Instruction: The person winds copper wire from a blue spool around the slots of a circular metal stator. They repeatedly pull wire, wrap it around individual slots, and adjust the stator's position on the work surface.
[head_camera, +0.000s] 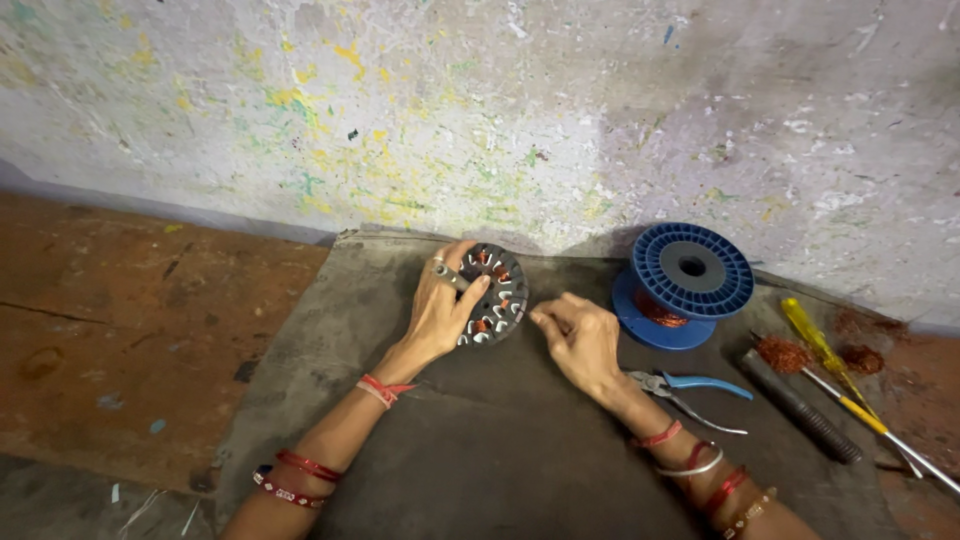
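Left hand (437, 315) spread flat on one stator (492, 295) near mat's (480, 450) far edge. Right hand (580, 340) fingertips pinched, contents unclear. One blue spool (690, 275), one pliers (690, 390), two screwdrivers (850, 395) at right edge.

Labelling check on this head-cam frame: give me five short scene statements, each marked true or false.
1. The left hand rests on the round slotted stator. True.
2. The blue spool stands to the left of the stator. False: it stands to the stator's right, by the wall.
3. The right hand grips the pliers. False: the pliers lie on the mat beside the wrist; the fingers are pinched together near the stator.
4. A yellow-handled screwdriver lies at the far right. True.
5. The stator's slots are all bare. False: copper windings show in some.
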